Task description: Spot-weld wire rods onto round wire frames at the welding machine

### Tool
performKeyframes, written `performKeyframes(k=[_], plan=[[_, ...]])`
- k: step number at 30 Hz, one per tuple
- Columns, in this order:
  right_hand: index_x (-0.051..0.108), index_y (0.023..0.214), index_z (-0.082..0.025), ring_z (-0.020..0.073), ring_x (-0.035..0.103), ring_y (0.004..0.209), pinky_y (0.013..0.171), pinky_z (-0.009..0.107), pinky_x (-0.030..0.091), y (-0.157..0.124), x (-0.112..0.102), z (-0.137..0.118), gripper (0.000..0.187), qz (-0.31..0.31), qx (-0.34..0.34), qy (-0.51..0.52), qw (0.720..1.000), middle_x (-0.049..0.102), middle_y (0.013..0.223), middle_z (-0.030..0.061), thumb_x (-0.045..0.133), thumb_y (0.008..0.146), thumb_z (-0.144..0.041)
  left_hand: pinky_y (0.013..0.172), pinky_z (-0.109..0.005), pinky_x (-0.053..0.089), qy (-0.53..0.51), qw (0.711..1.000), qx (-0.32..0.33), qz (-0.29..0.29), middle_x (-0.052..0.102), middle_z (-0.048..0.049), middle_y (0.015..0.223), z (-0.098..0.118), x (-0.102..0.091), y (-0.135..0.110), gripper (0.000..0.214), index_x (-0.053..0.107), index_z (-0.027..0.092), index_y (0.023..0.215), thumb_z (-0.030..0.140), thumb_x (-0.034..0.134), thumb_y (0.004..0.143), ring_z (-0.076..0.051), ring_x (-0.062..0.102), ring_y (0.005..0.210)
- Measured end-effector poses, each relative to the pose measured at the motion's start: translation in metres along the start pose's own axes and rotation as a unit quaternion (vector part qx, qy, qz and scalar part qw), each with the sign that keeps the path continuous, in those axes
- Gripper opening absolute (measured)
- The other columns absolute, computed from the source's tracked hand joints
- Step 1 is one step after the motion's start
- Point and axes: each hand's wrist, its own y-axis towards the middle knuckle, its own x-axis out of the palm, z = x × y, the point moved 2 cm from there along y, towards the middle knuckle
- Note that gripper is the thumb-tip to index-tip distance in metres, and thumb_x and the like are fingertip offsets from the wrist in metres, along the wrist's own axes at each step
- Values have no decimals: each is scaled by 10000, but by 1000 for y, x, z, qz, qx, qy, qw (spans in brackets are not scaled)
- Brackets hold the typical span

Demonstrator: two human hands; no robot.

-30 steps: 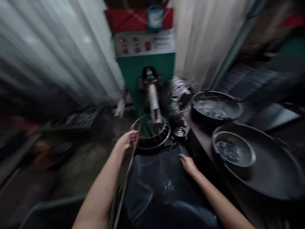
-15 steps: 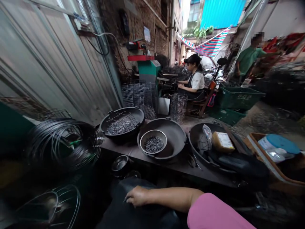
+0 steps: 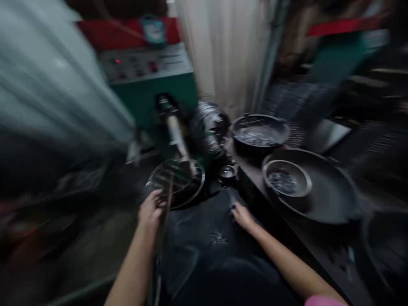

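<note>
My left hand (image 3: pixel 151 209) is raised at the left of a dark apron or sheet over my lap (image 3: pixel 197 250). Its fingers are apart and appear to hold nothing, though motion smears them. Just beyond it is a round wire hoop (image 3: pixel 204 176), with a thin upright strip (image 3: pixel 170 191) close to the fingertips. My right hand (image 3: pixel 242 216) rests near the far right part of the dark sheet, fingers pinched together. Something small and dark shows at its fingertips, too blurred to name. A little heap of small metal pieces (image 3: pixel 218 239) lies on the sheet between my hands.
On the bench at right stand a pan of metal pieces (image 3: pixel 255 137) and a wide pan (image 3: pixel 334 199) with a bowl of small pieces (image 3: pixel 282 182) inside. A small metal bowl (image 3: pixel 227 172) sits lower. Ahead are a wire coil (image 3: pixel 208 123) and a green machine (image 3: pixel 127 91).
My view has swung left and down, bringing the machine, lap heap and left hand into sight. My right hand stays over the dark sheet, its fingers still pinched.
</note>
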Motion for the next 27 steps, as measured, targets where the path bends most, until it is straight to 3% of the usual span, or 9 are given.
performKeyframes(k=[1, 3, 7, 12, 16, 18, 22, 24, 27], plan=[[527, 1029, -154, 160, 637, 742, 732, 280, 472, 8, 2, 4, 293, -9, -22, -3, 1000, 667, 921, 110, 319, 823, -165, 324, -157, 255, -32, 999, 11, 32, 377, 81, 465, 5, -20, 0, 269, 429, 164, 587, 125, 681, 498, -35, 346, 364], [530, 944, -177, 173, 631, 663, 684, 289, 479, 22, 5, 11, 226, 29, -42, 31, 998, 662, 778, 72, 363, 801, -230, 323, -155, 224, -81, 995, 30, 56, 356, 93, 474, 6, -36, 3, 300, 413, 168, 586, 134, 690, 474, -23, 309, 364], [510, 824, -219, 228, 637, 725, 678, 322, 470, 31, 13, 17, 144, 95, -99, 32, 990, 645, 747, 69, 483, 706, -298, 332, -152, 176, -122, 990, 45, 50, 332, 102, 499, 0, -29, 14, 373, 395, 180, 609, 155, 715, 419, -17, 278, 383], [455, 668, -229, 200, 567, 562, 561, 303, 423, 23, 8, 6, 90, 96, -59, 61, 992, 547, 566, 10, 517, 644, -290, 356, -155, 172, -130, 990, 38, 34, 354, 91, 534, -2, -30, 10, 383, 401, 179, 634, 151, 708, 408, -15, 284, 411], [503, 836, -192, 131, 510, 475, 483, 255, 399, 16, -11, -31, 219, 36, -51, 263, 963, 569, 618, -14, 533, 718, -375, 359, -161, 162, -118, 992, 39, 11, 324, 97, 515, -1, -29, 6, 385, 387, 182, 619, 156, 708, 407, -16, 264, 414], [499, 980, -191, 117, 550, 543, 536, 248, 432, 14, -23, -62, 301, 41, -113, 352, 928, 610, 741, 1, 537, 767, -400, 361, -161, 159, -116, 992, 41, 5, 323, 99, 512, -1, -25, 4, 388, 384, 183, 618, 160, 708, 405, -15, 254, 414], [505, 941, -193, 126, 607, 668, 617, 268, 472, 20, -30, -121, 264, 53, -219, 424, 877, 635, 877, 42, 530, 802, -415, 365, -159, 167, -116, 992, 45, 7, 326, 102, 514, -3, -16, 2, 391, 401, 178, 634, 180, 719, 407, -11, 255, 410], [504, 902, -187, 122, 597, 627, 573, 256, 463, 27, -25, -140, 259, 37, -239, 406, 881, 642, 860, 47, 520, 801, -426, 370, -156, 168, -120, 991, 52, 3, 337, 102, 523, -3, -14, 2, 406, 417, 174, 659, 193, 734, 407, -9, 266, 408], [521, 876, -176, 109, 556, 531, 500, 233, 423, 35, -15, -151, 256, 10, -246, 328, 912, 646, 756, 37, 492, 802, -419, 377, -150, 167, -124, 990, 69, 6, 370, 101, 543, -2, -15, 4, 450, 439, 174, 723, 194, 748, 396, -9, 298, 410]])
